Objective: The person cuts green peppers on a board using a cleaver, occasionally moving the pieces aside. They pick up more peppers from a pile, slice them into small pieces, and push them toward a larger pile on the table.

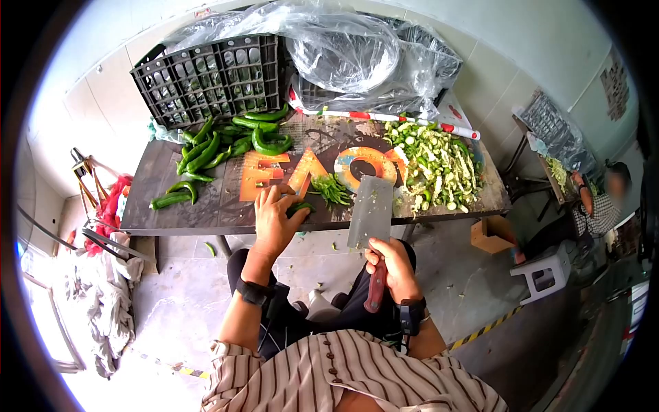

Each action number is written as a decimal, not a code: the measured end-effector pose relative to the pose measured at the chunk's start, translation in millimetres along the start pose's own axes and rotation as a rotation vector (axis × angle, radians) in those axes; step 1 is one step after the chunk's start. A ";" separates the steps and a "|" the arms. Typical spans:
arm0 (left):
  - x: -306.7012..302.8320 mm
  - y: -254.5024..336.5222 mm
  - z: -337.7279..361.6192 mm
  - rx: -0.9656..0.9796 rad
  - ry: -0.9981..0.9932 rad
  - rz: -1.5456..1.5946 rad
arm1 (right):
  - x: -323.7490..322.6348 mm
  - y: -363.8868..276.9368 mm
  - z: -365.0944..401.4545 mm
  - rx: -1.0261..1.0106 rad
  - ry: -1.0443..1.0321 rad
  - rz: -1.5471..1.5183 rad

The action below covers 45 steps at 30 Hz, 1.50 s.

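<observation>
Striped shirt (357, 374) facing the table (206, 206); right hand (391, 264) clenched on cleaver (371, 213) handle at its near edge; left hand (274, 220) curled over green pepper (300, 206) on it

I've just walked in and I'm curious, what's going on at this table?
A seated person is cutting long green peppers at a dark wooden table. The left hand presses one long green pepper down at the near edge. The right hand grips a broad steel cleaver with a reddish handle, blade just right of it. Whole green peppers are piled on the left, a heap of chopped pieces on the right, and a black plastic crate stands behind.
</observation>
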State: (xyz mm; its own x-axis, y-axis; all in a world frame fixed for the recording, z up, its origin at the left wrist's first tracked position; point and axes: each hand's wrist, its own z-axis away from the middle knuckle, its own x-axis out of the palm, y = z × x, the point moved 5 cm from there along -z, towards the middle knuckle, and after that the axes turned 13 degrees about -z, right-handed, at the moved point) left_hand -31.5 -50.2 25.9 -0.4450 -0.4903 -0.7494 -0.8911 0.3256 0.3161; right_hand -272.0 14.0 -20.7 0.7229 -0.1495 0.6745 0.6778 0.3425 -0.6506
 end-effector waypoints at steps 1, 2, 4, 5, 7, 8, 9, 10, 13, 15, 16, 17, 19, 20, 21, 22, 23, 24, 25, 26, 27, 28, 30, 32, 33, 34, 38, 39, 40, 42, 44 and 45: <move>0.8 -2.0 -0.4 -0.004 -0.008 0.013 | 0.1 0.6 -0.6 0.002 -0.003 -0.003; 1.0 -2.9 -0.4 -0.004 -0.012 0.007 | 1.0 1.1 -0.6 0.004 -0.005 0.000; -3.6 -1.6 -1.6 -0.029 0.045 0.016 | 3.2 0.0 0.2 -0.006 -0.005 0.011; -4.1 -1.1 -2.2 -0.028 0.042 0.014 | 4.6 -1.2 0.7 -0.020 -0.005 0.028; -4.7 -4.6 -2.3 -0.098 0.050 0.074 | 9.3 -4.1 2.8 -0.036 0.013 0.057; -3.5 -6.3 -1.7 -0.100 0.046 0.076 | 15.1 -8.4 5.1 -0.068 -0.011 0.112; -2.0 -7.4 -1.3 -0.090 0.040 0.086 | 21.3 -12.7 7.1 -0.101 -0.034 0.167; -1.0 -8.2 -0.7 -0.080 0.034 0.097 | 26.8 -14.4 7.7 -0.105 -0.047 0.185; -5.2 -6.8 0.3 -0.068 0.059 0.079 | 38.4 -13.2 4.9 -0.077 -0.133 0.338; -6.4 -9.9 0.4 -0.048 0.069 0.107 | 45.5 -11.5 2.3 -0.082 -0.160 0.379; -7.6 -11.0 0.9 -0.026 0.082 0.134 | 49.7 -9.2 1.4 -0.080 -0.190 0.426; -7.8 -12.3 0.9 -0.027 0.082 0.133 | 54.4 -6.9 0.3 -0.080 -0.221 0.474; -6.8 -13.5 0.9 -0.022 0.060 0.159 | 62.9 -3.9 0.3 -0.078 -0.245 0.488; -7.6 -14.1 0.4 -0.023 0.063 0.158 | 65.2 -2.5 -1.2 -0.090 -0.255 0.513; -8.7 -13.1 -0.1 -0.006 0.068 0.105 | 67.2 -1.6 -2.1 -0.103 -0.265 0.538; -9.8 -12.0 0.1 0.010 0.071 0.053 | 71.3 -2.4 -2.6 -0.122 -0.293 0.565; -11.1 -11.8 -0.3 0.008 0.072 0.056 | 74.8 -4.4 -3.4 -0.121 -0.291 0.568; -12.5 -11.6 -1.1 0.001 0.065 0.055 | 78.3 -7.2 -4.3 -0.119 -0.272 0.638; -12.9 -11.7 -1.7 -0.006 0.059 0.053 | 82.2 -10.7 -5.1 -0.119 -0.254 0.708; -12.0 -12.3 -1.3 -0.008 0.061 0.055 | 87.4 -15.6 -5.3 -0.119 -0.254 0.712; -10.8 -13.7 -0.7 -0.015 0.069 0.080 | 91.6 -20.3 -5.7 -0.113 -0.232 0.855; -10.5 -14.8 0.0 -0.022 0.077 0.104 | 93.8 -22.8 -7.2 -0.107 -0.209 0.998; -10.9 -14.0 1.6 -0.025 0.097 0.111 | 99.6 -23.8 -14.6 -0.255 -0.250 1.156; -11.3 -12.9 1.9 -0.029 0.120 0.120 | 112.1 -25.2 -16.1 -0.444 -0.313 1.319; -11.9 -12.5 2.0 -0.020 0.136 0.129 | 114.4 -26.2 -17.1 -0.444 -0.315 1.322; -12.9 -12.8 2.6 -0.012 0.150 0.136 | 116.8 -26.0 -18.0 -0.455 -0.315 1.377; -14.5 -14.8 3.8 -0.007 0.178 0.139 | 117.8 -26.1 -19.1 -0.410 -0.336 1.374; -14.2 -15.1 3.7 -0.016 0.167 0.133 | 119.1 -27.7 -17.1 -0.408 -0.337 1.376; -13.4 -15.2 4.0 -0.023 0.155 0.128 | 119.3 -27.6 -15.1 -0.337 -0.328 1.394; -12.3 -15.1 4.5 -0.025 0.166 0.133 | 114.1 -24.5 -15.1 -0.266 -0.317 1.413; -12.6 -14.2 3.9 -0.026 0.179 0.138 | 109.1 -21.4 -14.5 -0.388 -0.404 1.299; -14.5 -12.7 4.7 -0.006 0.171 0.130 | 111.9 -22.9 -11.2 -0.385 -0.401 1.299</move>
State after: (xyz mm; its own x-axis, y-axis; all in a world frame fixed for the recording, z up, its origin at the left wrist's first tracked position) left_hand -13.4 -43.4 30.1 -0.5646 -0.5748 -0.5923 -0.8253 0.3906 0.4078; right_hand -205.1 -20.9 65.7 0.8093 0.3644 -0.4608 -0.3913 -0.2506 -0.8855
